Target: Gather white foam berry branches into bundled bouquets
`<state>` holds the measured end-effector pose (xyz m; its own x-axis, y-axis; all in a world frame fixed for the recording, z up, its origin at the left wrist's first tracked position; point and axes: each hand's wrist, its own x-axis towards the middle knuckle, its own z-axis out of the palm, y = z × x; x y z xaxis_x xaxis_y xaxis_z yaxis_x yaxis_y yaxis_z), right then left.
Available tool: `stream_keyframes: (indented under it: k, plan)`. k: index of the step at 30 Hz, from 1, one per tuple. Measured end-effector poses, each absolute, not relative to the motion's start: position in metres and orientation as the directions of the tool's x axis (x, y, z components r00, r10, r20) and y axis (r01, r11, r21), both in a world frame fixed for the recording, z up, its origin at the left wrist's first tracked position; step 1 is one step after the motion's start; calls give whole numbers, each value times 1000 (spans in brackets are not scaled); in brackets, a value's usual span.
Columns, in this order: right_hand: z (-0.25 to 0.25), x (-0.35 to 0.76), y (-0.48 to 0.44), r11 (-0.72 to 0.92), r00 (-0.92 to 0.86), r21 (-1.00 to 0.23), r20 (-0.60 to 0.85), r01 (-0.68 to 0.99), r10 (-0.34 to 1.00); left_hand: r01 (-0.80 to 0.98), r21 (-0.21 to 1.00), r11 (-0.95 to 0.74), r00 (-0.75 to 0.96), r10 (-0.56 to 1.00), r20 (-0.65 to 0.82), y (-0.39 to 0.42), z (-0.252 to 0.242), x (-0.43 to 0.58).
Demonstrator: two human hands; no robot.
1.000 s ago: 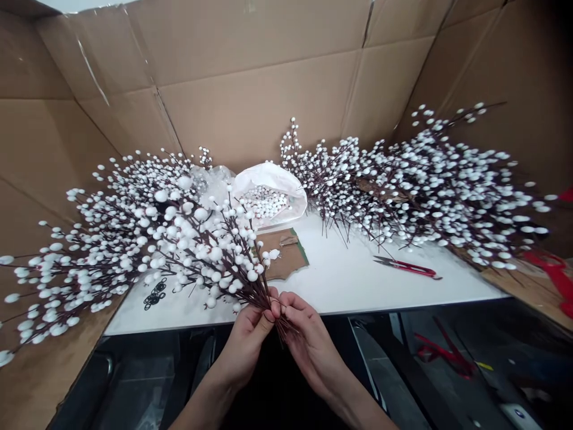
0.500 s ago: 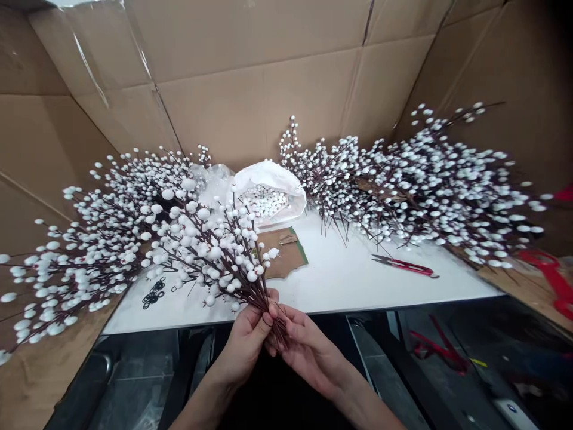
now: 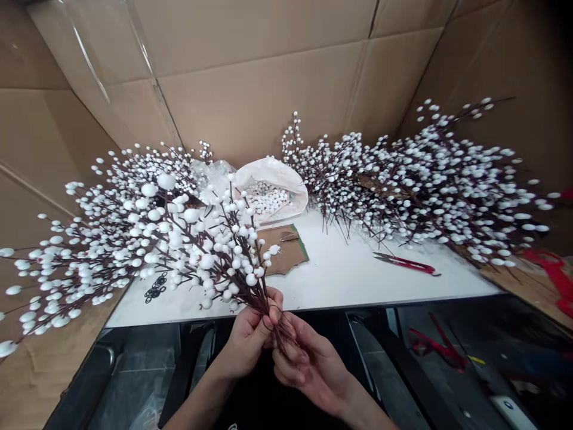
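Observation:
A bunch of white berry stems (image 3: 210, 251), artificial-looking with thin brown stalks, leans to the left above the table's front edge. My left hand (image 3: 253, 334) is closed round its stalks just below the berries. At the lower stalk ends, my right hand (image 3: 308, 361) is closed too, its thumb and fingers pressed against them. A thin dark strand shows near the fingertips of both hands; whether it is a band or a stalk I cannot make out. Part of the stalk ends is hidden by the fingers.
More berry stems lie in heaps at the left (image 3: 85, 251) and right (image 3: 430, 185). Between them is a white bag (image 3: 293, 206) of loose berries. A cardboard piece (image 3: 290, 257), red thread snips (image 3: 407, 263) and small black rings (image 3: 156, 289) lie on the white table (image 3: 340, 280).
My right hand's fingers have shifted slightly down and curled more round the stalk ends. The bunch tilts a little further left. The camera view has moved slightly.

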<state>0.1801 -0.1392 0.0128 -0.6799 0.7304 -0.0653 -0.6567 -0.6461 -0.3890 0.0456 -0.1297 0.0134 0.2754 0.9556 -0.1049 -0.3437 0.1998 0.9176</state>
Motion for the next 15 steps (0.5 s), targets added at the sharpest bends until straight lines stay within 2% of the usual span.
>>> stream_keyframes:
  k: [4, 10, 15]
  plan:
    - [10, 180, -139, -623, -639, -421, -121, -659, 759, -465, 870, 164, 321, 947, -7, -128, 9, 49]
    - [6, 181, -140, -596, -613, -462, -134, -656, 779, -477, 865, 158, 346, 938, 19, -127, -1, 47]
    - [8, 181, -139, -616, -632, -445, -134, -650, 764, -507, 855, 112, 282, 958, 42, -126, -3, 49]
